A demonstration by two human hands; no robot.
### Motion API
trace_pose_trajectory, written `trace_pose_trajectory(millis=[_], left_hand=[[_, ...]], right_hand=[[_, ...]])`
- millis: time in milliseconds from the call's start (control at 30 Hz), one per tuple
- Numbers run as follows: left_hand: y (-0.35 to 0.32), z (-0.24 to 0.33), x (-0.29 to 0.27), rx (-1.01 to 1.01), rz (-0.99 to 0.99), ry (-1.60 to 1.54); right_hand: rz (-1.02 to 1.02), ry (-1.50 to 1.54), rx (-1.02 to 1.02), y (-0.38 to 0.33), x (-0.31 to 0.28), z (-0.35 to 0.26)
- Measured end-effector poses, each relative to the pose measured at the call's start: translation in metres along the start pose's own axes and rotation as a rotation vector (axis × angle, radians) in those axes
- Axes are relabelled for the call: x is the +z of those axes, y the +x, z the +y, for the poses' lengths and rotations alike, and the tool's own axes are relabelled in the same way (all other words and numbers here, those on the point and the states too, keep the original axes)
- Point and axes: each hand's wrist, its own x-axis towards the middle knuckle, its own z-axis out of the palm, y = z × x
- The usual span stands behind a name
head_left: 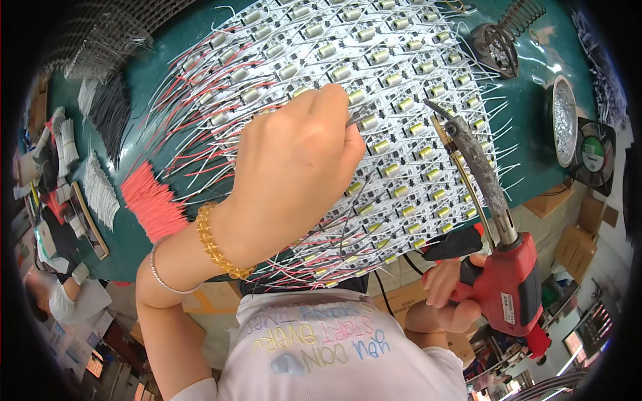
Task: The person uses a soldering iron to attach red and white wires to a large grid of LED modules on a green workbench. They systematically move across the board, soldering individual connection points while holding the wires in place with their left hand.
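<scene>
A panel of white circuit boards (pixel 408 87) lies on the green tabletop, with rows of yellowish cylindrical parts and many thin red and white wires along its edges. My left hand (pixel 304 144) is closed above the middle of the panel, fingers pinched together. A thin dark end shows beside its fingertips, too small to name. Just below the hand, a thin black wire (pixel 344 224) crosses the boards. My right hand (pixel 455 294) grips a red soldering gun (pixel 511 287) by its handle. The gun's dark bent tip and brass feed tube (pixel 461 167) point at the panel's right side.
Bundles of red wires (pixel 154 204), white wires (pixel 100 190) and black wires (pixel 112 117) lie to the left, near a phone (pixel 89 220). At the right stand a coiled iron holder (pixel 498 47), a round metal dish (pixel 564 120) and a fan (pixel 594 155).
</scene>
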Motion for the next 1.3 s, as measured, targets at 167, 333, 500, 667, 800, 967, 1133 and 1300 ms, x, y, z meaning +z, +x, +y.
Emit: trace_pose_trajectory(millis=[167,333,500,667,800,967,1133,1300], left_hand=[[-0.001,-0.003,-0.002,-0.009,0.018,-0.06],[-0.003,-0.004,-0.009,-0.079,-0.024,-0.214],[-0.005,-0.005,-0.002,-0.043,0.024,-0.133],[-0.007,-0.005,0.003,-0.004,0.067,-0.086],[-0.009,-0.003,0.005,-0.003,0.082,-0.028],[-0.009,0.0,0.008,0.011,0.104,0.007],[-0.009,-0.001,0.008,0.016,0.105,-0.014],[-0.01,-0.002,0.009,0.006,0.107,-0.015]], right_hand=[[-0.108,0.084,0.007,-0.004,-0.013,0.008],[-0.256,0.222,-0.165,-0.021,-0.029,0.044],[0.231,-0.06,0.098,-0.039,0.015,0.023],[0.216,-0.248,0.206,-0.03,0.019,0.017],[0.205,-0.3,0.237,-0.027,0.019,0.014],[0.206,-0.336,0.264,-0.027,0.021,0.011],[0.199,-0.372,0.29,-0.024,0.021,0.009],[0.165,-0.456,0.362,-0.024,0.024,0.005]])
